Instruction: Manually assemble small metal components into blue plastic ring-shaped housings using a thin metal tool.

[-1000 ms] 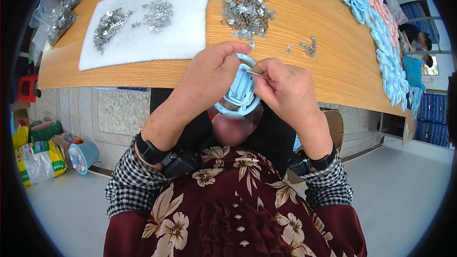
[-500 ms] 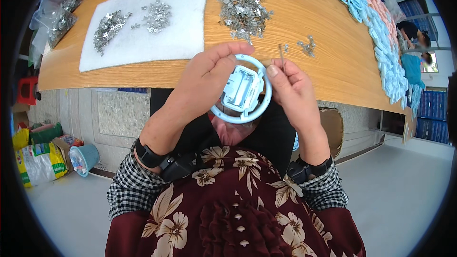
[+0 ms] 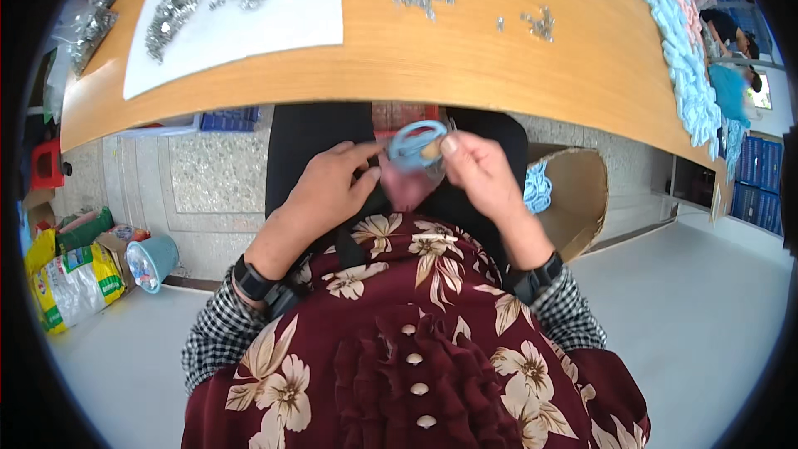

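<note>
blue ring (image 3: 407, 146) shifting down from table edge (image 3: 357, 87); right hand (image 3: 482, 175) pinching its four-o'clock side, left hand (image 3: 328, 187) hanging half open toward eight o'clock, contact unclear; if only right is gripping, ring perhaps slipping between knees (image 3: 317, 137)

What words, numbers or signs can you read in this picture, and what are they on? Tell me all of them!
There are none I can read clearly.
Yellow, white and green bag: print too small and blurred to read.
Blue ring at the right hand: blurred, no lettering can be made out.
</note>
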